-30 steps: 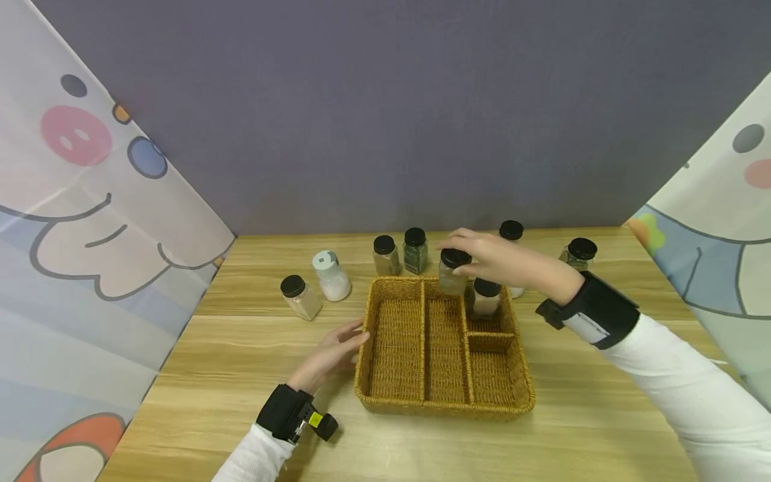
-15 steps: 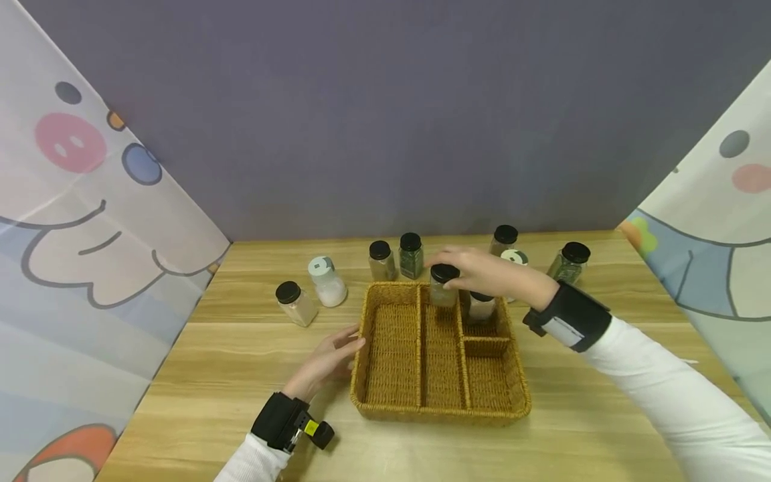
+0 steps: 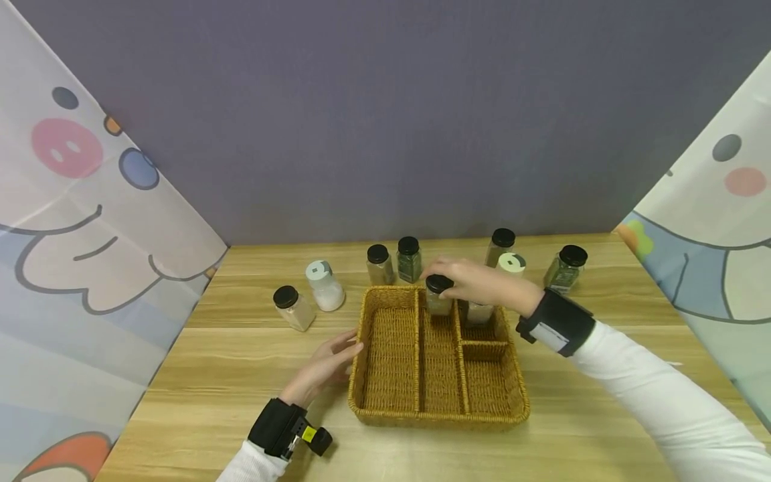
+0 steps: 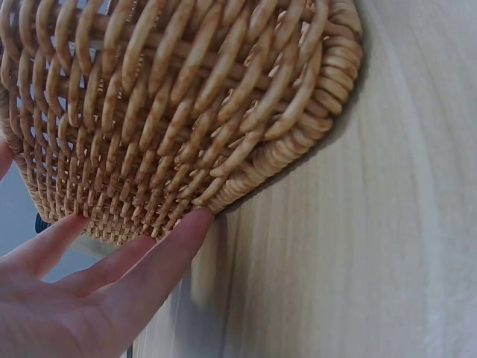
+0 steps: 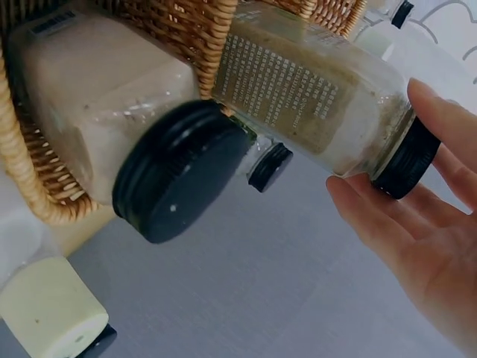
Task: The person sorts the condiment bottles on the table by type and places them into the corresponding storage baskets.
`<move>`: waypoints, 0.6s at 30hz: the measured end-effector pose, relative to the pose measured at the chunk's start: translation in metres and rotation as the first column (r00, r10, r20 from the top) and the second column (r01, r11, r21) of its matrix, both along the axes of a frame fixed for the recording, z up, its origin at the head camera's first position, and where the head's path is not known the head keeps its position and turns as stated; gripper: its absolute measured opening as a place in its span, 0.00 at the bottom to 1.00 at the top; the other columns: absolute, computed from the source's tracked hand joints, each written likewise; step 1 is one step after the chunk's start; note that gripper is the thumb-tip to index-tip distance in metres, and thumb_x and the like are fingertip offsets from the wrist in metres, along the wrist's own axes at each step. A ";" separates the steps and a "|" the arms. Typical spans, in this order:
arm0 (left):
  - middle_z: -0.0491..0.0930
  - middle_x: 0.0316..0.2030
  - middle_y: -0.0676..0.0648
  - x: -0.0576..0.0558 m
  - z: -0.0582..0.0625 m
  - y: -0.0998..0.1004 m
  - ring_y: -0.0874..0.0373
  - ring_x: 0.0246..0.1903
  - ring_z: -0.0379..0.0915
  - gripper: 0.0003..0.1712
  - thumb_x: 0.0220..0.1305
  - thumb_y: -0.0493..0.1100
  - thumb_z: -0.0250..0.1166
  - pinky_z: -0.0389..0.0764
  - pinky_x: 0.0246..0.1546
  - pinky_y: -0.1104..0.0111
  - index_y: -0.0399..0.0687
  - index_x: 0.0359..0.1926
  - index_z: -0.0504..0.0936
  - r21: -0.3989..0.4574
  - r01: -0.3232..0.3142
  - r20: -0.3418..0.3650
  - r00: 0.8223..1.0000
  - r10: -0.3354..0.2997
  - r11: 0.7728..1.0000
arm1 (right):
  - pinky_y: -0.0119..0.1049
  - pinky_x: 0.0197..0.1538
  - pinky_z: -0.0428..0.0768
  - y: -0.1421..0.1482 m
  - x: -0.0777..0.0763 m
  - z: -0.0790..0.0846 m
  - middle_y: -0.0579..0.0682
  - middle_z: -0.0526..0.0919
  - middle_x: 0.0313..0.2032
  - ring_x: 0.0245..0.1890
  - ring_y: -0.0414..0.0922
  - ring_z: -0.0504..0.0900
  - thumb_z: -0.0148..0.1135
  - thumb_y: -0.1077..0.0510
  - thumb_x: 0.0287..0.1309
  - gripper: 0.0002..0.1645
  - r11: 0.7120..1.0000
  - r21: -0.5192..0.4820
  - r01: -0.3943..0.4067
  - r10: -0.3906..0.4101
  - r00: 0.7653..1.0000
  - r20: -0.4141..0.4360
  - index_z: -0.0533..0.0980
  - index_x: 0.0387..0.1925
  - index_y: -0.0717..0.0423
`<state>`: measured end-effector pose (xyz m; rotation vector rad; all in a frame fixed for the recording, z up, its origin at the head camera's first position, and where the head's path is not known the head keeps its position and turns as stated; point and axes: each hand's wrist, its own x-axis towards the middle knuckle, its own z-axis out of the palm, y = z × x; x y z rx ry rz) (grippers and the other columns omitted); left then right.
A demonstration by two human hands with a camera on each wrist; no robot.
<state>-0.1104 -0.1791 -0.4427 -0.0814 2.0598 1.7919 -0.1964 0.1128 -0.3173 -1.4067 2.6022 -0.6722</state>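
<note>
A wicker basket [image 3: 390, 415] with several compartments stands on the table. My left hand [image 3: 322, 368] rests at its left side; in the left wrist view the straight fingers [image 4: 160, 261] touch the woven wall. My right hand [image 3: 472, 281] grips a spice jar [image 3: 438, 304] just below its black lid, at the back of the middle compartment. The right wrist view shows brownish powder and printed text on that jar [image 5: 291, 82], with thumb and fingers on either side of its neck. Beside it, a second black-lidded jar [image 5: 97, 104] of pale powder stands in the back right compartment.
Left of the basket are a black-lidded jar [image 3: 295, 309] and a white-capped shaker [image 3: 326, 286]. Behind it stand a powder jar [image 3: 381, 268] and a green herb jar [image 3: 409, 261]. Farther right are another jar [image 3: 498, 246], a pale-capped shaker [image 3: 511, 263] and a herb jar [image 3: 565, 269].
My right hand has moved the spice jar slightly left and lower into the back of the middle compartment. The left hand stays at the basket's side. The head view has shifted slightly.
</note>
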 end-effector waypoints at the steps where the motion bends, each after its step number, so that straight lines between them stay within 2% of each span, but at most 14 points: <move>1: 0.58 0.59 0.29 0.000 0.000 0.000 0.37 0.54 0.61 0.39 0.59 0.51 0.57 0.71 0.48 0.51 0.36 0.64 0.53 -0.003 -0.001 0.000 1.000 0.001 1.000 | 0.40 0.50 0.74 0.000 0.000 -0.001 0.58 0.73 0.49 0.48 0.52 0.74 0.63 0.65 0.46 0.26 1.000 -0.001 0.000 0.000 1.000 0.004 0.70 0.50 0.62; 5: 0.58 0.59 0.29 0.000 0.000 0.000 0.37 0.55 0.60 0.38 0.59 0.51 0.57 0.71 0.48 0.50 0.37 0.64 0.54 -0.001 -0.005 0.008 1.000 0.005 1.000 | 0.40 0.48 0.76 -0.002 0.000 -0.004 0.60 0.73 0.48 0.46 0.52 0.75 0.63 0.66 0.45 0.26 1.000 0.000 0.000 0.000 1.000 0.009 0.70 0.50 0.63; 13: 0.57 0.60 0.30 0.001 0.001 -0.001 0.38 0.56 0.59 0.39 0.59 0.52 0.57 0.72 0.47 0.51 0.37 0.64 0.54 0.003 -0.002 0.009 1.000 0.002 1.000 | 0.47 0.56 0.68 -0.005 -0.001 -0.011 0.64 0.68 0.55 0.55 0.58 0.67 0.64 0.64 0.44 0.28 0.998 0.054 0.028 -0.028 1.000 -0.007 0.70 0.51 0.61; 18: 0.58 0.59 0.30 0.000 0.001 -0.001 0.38 0.56 0.59 0.39 0.59 0.52 0.57 0.72 0.47 0.52 0.38 0.65 0.54 0.001 0.005 0.007 1.000 -0.005 1.000 | 0.48 0.55 0.68 -0.005 0.001 -0.015 0.64 0.64 0.58 0.56 0.58 0.65 0.64 0.64 0.45 0.28 0.995 0.088 0.044 -0.044 0.999 -0.008 0.70 0.52 0.60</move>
